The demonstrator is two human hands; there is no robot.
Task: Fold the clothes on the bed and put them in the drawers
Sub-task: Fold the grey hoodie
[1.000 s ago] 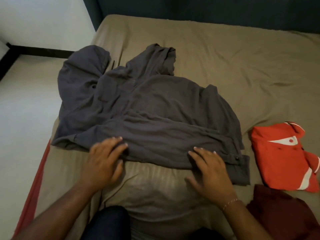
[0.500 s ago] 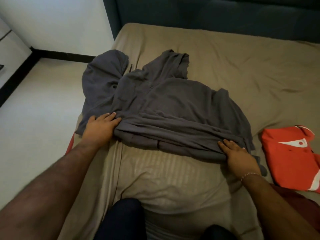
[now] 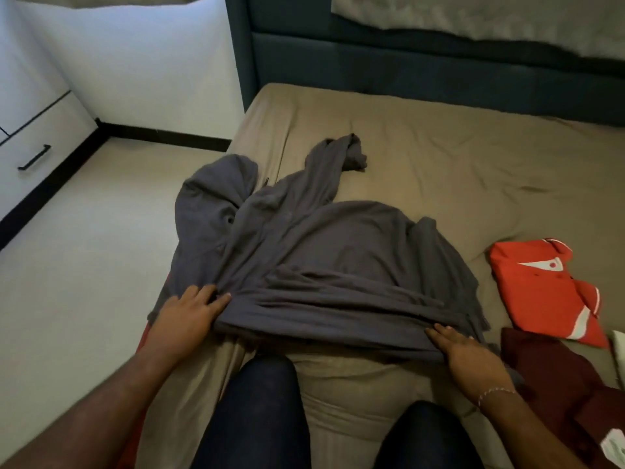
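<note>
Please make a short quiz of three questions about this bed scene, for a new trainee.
1. True or false: both hands touch the grey hoodie.
2. Which garment lies nearest the right hand? A) orange shirt B) maroon garment
3. Fill in: the drawer handle is on the person's ____ side.

Key: 1 true, the left hand is at its other end; 2 B; 3 left.

hoodie point(image 3: 338, 252) on bed point(image 3: 439, 157), folded shirt point(image 3: 541, 286) to its right
</note>
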